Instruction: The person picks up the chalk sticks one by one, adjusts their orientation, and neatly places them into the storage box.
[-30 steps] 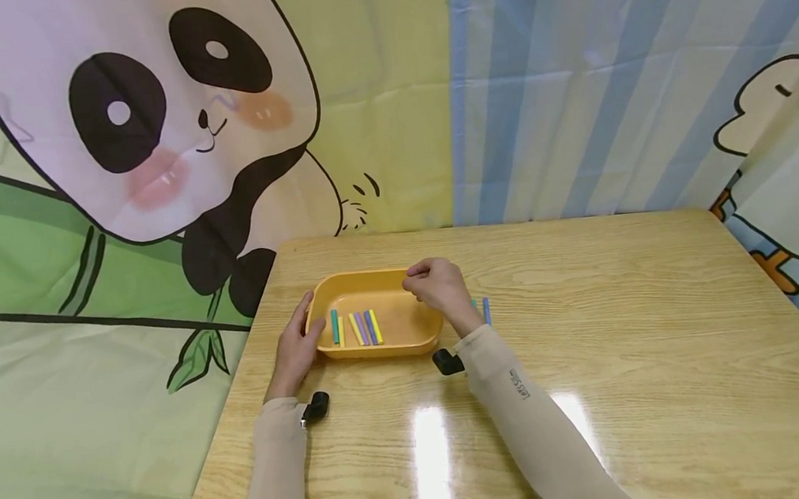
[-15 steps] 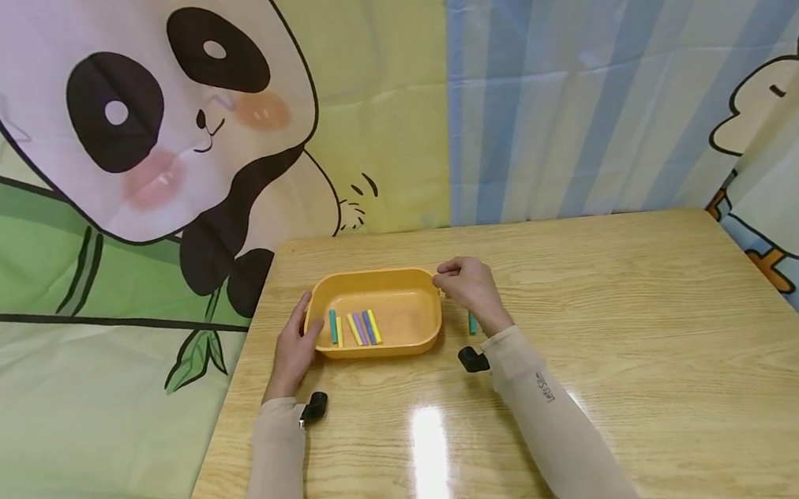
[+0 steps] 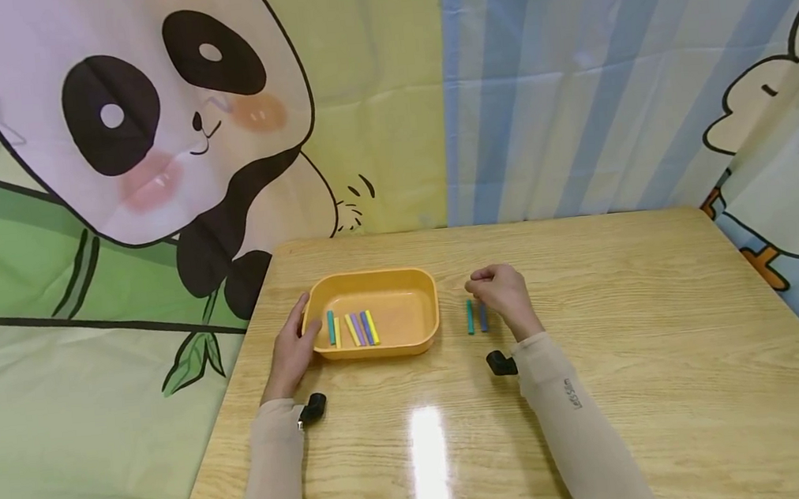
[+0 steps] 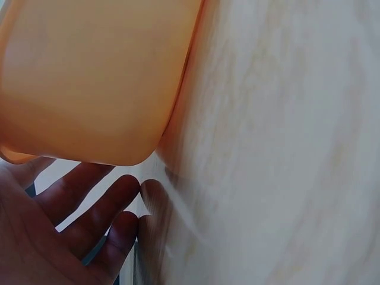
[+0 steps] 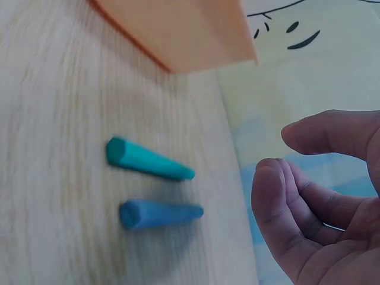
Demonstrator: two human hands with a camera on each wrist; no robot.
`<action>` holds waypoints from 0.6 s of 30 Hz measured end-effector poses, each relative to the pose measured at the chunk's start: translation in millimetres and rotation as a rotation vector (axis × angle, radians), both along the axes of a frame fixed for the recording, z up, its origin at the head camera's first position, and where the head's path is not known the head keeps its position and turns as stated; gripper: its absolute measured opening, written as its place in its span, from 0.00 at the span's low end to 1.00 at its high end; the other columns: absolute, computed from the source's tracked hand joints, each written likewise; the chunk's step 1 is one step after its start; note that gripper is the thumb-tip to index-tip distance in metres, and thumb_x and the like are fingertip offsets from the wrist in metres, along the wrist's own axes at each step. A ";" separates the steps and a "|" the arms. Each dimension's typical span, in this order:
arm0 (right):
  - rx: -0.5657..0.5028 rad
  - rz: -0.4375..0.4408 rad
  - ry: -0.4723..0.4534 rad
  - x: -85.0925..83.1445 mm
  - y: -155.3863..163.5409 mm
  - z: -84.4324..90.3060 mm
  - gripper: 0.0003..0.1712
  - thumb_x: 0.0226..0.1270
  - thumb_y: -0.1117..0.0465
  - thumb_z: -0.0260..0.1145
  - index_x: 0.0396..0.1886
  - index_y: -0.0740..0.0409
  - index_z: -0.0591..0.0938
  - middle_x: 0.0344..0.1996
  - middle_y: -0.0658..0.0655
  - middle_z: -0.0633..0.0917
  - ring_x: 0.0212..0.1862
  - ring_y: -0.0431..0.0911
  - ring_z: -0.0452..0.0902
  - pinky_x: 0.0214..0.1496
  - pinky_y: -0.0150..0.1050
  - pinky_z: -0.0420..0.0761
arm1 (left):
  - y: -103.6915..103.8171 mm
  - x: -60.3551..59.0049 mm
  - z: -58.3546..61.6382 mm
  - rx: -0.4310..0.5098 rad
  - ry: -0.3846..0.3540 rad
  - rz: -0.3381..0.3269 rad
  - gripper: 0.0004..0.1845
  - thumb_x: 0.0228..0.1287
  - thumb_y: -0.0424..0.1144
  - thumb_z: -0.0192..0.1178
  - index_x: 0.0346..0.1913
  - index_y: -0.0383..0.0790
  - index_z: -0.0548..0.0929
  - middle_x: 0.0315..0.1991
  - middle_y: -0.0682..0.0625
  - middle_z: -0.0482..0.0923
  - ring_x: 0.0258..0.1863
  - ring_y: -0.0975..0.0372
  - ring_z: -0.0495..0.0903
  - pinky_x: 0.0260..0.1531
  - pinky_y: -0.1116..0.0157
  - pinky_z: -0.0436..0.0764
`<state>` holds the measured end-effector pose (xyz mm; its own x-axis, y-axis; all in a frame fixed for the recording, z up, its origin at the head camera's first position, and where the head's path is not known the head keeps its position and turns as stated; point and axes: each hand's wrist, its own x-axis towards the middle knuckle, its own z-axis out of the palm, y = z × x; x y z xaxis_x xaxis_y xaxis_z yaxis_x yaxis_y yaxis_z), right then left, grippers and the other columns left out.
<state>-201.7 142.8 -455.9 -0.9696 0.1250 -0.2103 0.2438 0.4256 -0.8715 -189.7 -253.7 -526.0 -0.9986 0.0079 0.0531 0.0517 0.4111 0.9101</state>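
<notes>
My left hand (image 3: pixel 291 358) holds the left end of an orange plastic tray (image 3: pixel 408 348), thumb over the rim and fingers along the outside. In the left wrist view, fingers (image 4: pixel 98 217) spread beneath the tray's end wall (image 4: pixel 95 89). Right of the tray, my right hand (image 3: pixel 506 297) hovers over two short chalk-like sticks, with a gap between thumb and fingertips and nothing in it. The green stick (image 5: pixel 151 160) and the blue stick (image 5: pixel 160 214) lie side by side on the table; the hand partly covers the blue one's far end in the head view.
Several similar sticks lie in the tray's left half: a green stick (image 3: pixel 331 328), a purple stick (image 3: pixel 359 329), a yellow stick (image 3: pixel 374 327) and others. The wooden table (image 3: pixel 621 341) ends against a printed curtain (image 3: pixel 373 109) behind.
My right hand has moved right, from above the tray's right side to above the loose sticks, uncovering the green one. The left hand stays at the tray's left end.
</notes>
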 end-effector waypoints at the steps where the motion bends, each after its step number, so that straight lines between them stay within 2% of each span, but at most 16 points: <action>1: -0.003 -0.005 -0.006 0.6 1.9 -1.1 0.19 0.68 0.57 0.67 0.55 0.59 0.83 0.46 0.64 0.86 0.48 0.59 0.84 0.51 0.53 0.84 | 0.0 0.0 0.0 -0.001 0.000 0.000 0.32 0.79 0.48 0.52 0.81 0.63 0.56 0.80 0.53 0.53 0.77 0.54 0.55 0.73 0.50 0.60; 8: 0.006 -0.026 -0.020 3.1 13.3 -11.5 0.19 0.68 0.57 0.67 0.54 0.62 0.83 0.46 0.63 0.85 0.48 0.58 0.85 0.52 0.51 0.84 | 0.2 1.6 -0.3 0.010 -0.011 0.008 0.32 0.79 0.47 0.52 0.81 0.64 0.56 0.79 0.52 0.54 0.77 0.54 0.57 0.72 0.50 0.63; 14: 0.084 -0.033 -0.025 6.1 19.4 -18.8 0.19 0.67 0.55 0.67 0.52 0.61 0.84 0.43 0.61 0.86 0.44 0.54 0.82 0.45 0.46 0.83 | 0.5 1.6 -0.7 0.015 -0.009 0.010 0.33 0.79 0.47 0.53 0.81 0.63 0.56 0.79 0.53 0.55 0.76 0.55 0.57 0.72 0.50 0.63; 18: 0.134 -0.032 -0.035 8.6 21.7 -22.9 0.18 0.67 0.55 0.68 0.50 0.61 0.85 0.46 0.61 0.85 0.44 0.52 0.78 0.44 0.43 0.79 | 0.5 0.3 -1.3 0.020 0.000 -0.001 0.33 0.79 0.46 0.53 0.81 0.59 0.56 0.79 0.52 0.54 0.77 0.54 0.57 0.72 0.49 0.63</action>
